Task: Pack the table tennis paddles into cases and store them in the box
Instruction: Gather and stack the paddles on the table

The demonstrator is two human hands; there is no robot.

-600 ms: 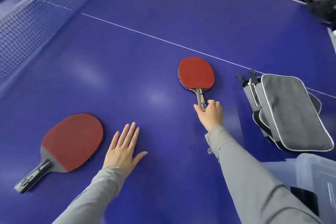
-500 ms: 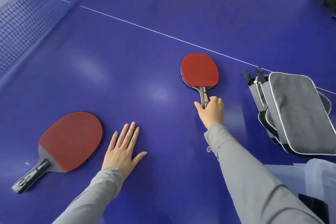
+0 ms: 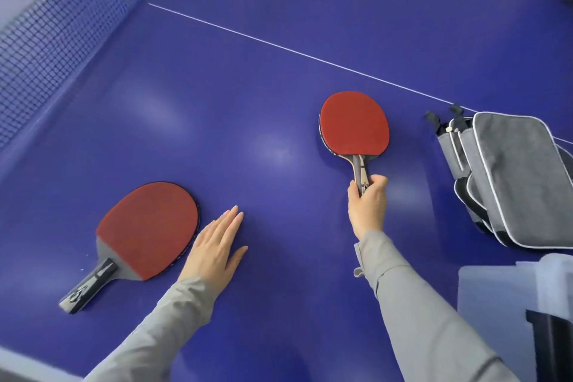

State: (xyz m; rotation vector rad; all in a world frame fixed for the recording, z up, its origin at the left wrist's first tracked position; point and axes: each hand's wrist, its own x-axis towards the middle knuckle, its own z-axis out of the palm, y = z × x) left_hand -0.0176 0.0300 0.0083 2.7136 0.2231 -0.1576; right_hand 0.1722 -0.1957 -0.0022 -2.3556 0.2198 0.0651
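Our right hand (image 3: 367, 209) gripping far paddle (image 3: 353, 124) handle at 3 o'clock, left hand (image 3: 214, 250) flat, fingers straight, beside near paddle (image 3: 148, 229) at 8 o'clock

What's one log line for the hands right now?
right hand: grips far paddle handle | left hand: flat on table tennis table | cases: untouched

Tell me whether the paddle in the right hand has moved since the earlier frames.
Yes. The paddle in the right hand has drawn back from the white line, toward the person.
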